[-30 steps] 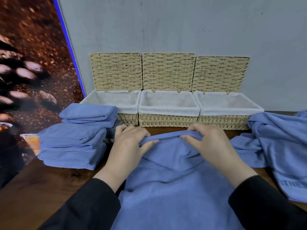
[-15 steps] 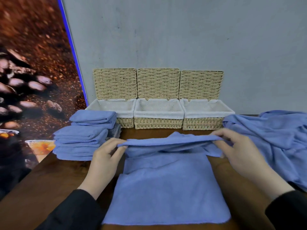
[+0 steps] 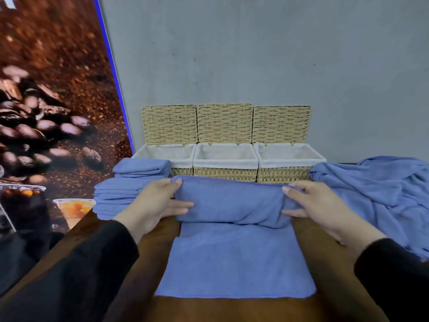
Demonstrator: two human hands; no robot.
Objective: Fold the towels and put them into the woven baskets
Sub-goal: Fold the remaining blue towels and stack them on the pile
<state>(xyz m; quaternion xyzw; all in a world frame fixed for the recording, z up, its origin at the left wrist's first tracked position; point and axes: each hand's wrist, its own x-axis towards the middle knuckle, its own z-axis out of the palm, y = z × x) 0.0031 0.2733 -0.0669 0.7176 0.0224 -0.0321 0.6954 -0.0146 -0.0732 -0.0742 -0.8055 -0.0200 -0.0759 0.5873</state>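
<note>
A blue towel [image 3: 234, 259] lies in front of me on the brown table [image 3: 329, 263], its far half lifted off the surface. My left hand [image 3: 155, 205] grips the raised fold at its left end, thumb on top. My right hand [image 3: 318, 205] grips the right end the same way. Three woven baskets stand side by side against the wall, left [image 3: 183, 169], middle [image 3: 225, 174] and right [image 3: 284, 174], each with a white liner and its lid up. I see nothing inside them.
A stack of folded blue towels [image 3: 123, 194] sits left of the baskets. A loose heap of unfolded blue towels [image 3: 380, 194] covers the table's right side. A coffee-bean poster [image 3: 51, 112] fills the left; a grey wall [image 3: 255, 54] stands behind.
My hands slid apart from the middle of the far edge to its two ends, then lifted that half higher and toward me.
</note>
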